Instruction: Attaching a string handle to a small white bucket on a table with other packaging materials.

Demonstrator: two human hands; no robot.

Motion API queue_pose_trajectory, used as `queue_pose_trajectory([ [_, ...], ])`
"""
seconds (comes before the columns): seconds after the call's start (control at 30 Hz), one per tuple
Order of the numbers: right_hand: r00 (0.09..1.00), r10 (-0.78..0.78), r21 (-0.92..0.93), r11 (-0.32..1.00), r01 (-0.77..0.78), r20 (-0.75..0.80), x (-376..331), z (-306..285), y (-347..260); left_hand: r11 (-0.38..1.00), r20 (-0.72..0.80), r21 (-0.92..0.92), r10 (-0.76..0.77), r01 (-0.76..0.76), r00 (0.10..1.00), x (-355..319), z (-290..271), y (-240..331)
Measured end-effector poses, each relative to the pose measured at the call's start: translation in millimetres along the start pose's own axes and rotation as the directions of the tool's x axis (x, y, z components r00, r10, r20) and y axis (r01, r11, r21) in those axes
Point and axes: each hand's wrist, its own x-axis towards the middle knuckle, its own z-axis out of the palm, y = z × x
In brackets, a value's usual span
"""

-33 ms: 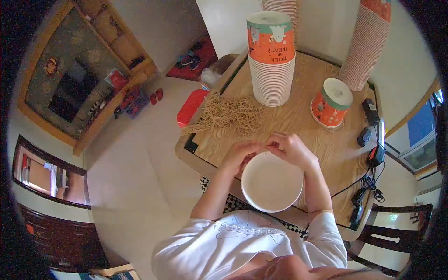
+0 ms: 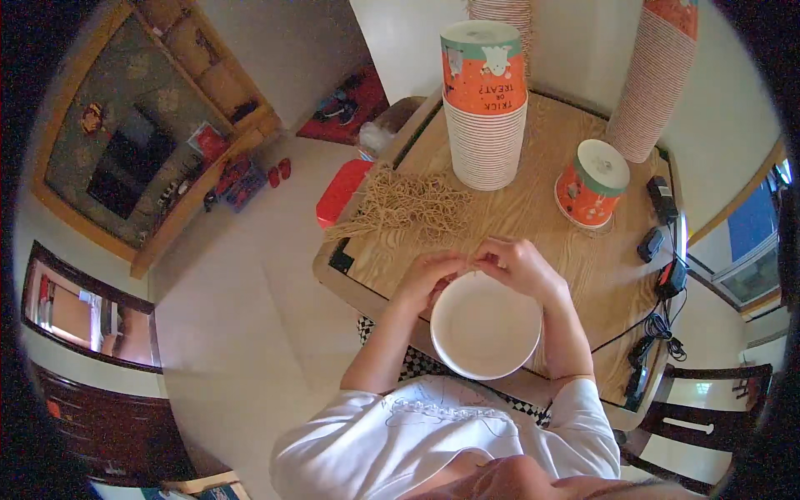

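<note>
A white paper bucket point(image 2: 486, 327) faces me with its open mouth, near the table's front edge, and its inside shows bare. At its far rim my left hand point(image 2: 433, 277) is closed, with fingers bent beside and partly behind the rim. My right hand point(image 2: 518, 265) meets it there, thumb and forefinger pinched together just above the rim. Whatever lies between the fingertips is too small to make out. Beyond my hands, a loose heap of tan twine cords point(image 2: 408, 204) spreads over the table's left side.
A tall stack of orange and white paper buckets point(image 2: 486, 108) stands upside down behind. Another upturned bucket point(image 2: 593, 185) sits to its right, near a leaning tall stack point(image 2: 654, 83). A red box point(image 2: 343, 190) lies at the left edge. Black cables point(image 2: 660, 325) and adapters line the right edge.
</note>
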Motion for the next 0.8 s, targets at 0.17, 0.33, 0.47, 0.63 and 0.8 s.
queue_pose_trajectory([
  [0.17, 1.0, -0.003, 0.019, 1.0, 0.003, 0.001, 1.4, -2.0, -4.7, 0.994, -0.006, 0.102, 0.041, -0.04, 0.999, 1.3, -2.4, -1.1],
  [0.33, 1.0, -0.024, 0.016, 1.0, 0.024, -0.01, 1.1, -1.8, -3.7, 0.987, -0.009, 0.156, 0.041, -0.04, 0.999, 1.9, 0.7, 0.8],
  [0.47, 1.0, -0.026, 0.017, 1.0, 0.026, -0.01, 1.6, -1.3, -4.5, 0.984, 0.001, 0.167, 0.06, -0.059, 0.998, 4.8, -0.8, -1.2],
  [0.63, 1.0, -0.018, 0.024, 1.0, 0.019, -0.024, 0.4, -0.7, -2.2, 0.984, 0.005, 0.166, 0.067, -0.067, 0.998, 4.3, 2.2, 0.7],
  [0.8, 1.0, -0.012, 0.019, 1.0, 0.012, 0.006, 2.2, -2.5, -4.0, 0.963, -0.012, 0.25, 0.106, -0.099, 0.994, 6.1, 0.3, -0.9],
])
